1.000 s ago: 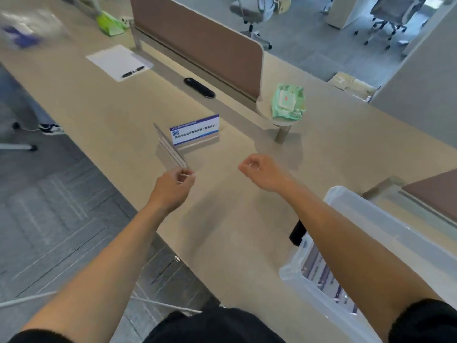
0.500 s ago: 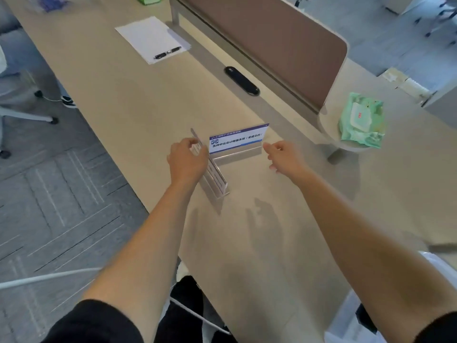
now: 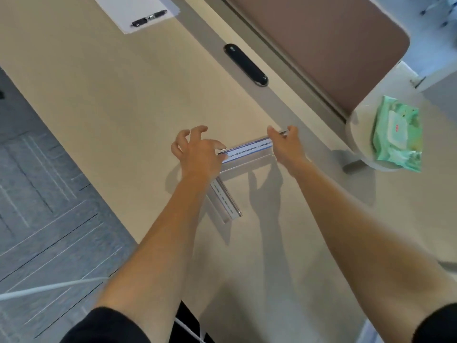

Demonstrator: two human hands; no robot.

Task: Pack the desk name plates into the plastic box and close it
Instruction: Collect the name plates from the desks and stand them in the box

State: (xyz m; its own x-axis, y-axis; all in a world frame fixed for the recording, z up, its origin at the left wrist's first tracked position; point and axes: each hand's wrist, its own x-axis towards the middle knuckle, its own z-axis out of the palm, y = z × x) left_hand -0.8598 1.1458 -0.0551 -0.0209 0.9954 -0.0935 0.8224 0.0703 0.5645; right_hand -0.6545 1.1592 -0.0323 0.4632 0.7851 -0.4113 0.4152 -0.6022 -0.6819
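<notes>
Both hands have closed in on the upright name plate (image 3: 247,149) vs 0.5 s ago. R hand (image 3: 288,147), then short of it, now pinches its right end betw. thumb & fingers. L hand (image 3: 197,154) has let go of the 2nd name plate (image 3: 226,200), which lies flat on the desk (image 3: 123,107) under the L forearm. L fingers are spread wide & bent, holding nothing; thumb sits at the upright plate's left end, contact unclear. Plastic box not in view. Risks, imo: a one-ended pinch on slick acrylic could let the plate swing or slip out on lift. L wrist could drag the 2nd plate toward the desk edge, which is near. With the box out of sight, the carry over is blind, so a plate corner may clip its rim.
</notes>
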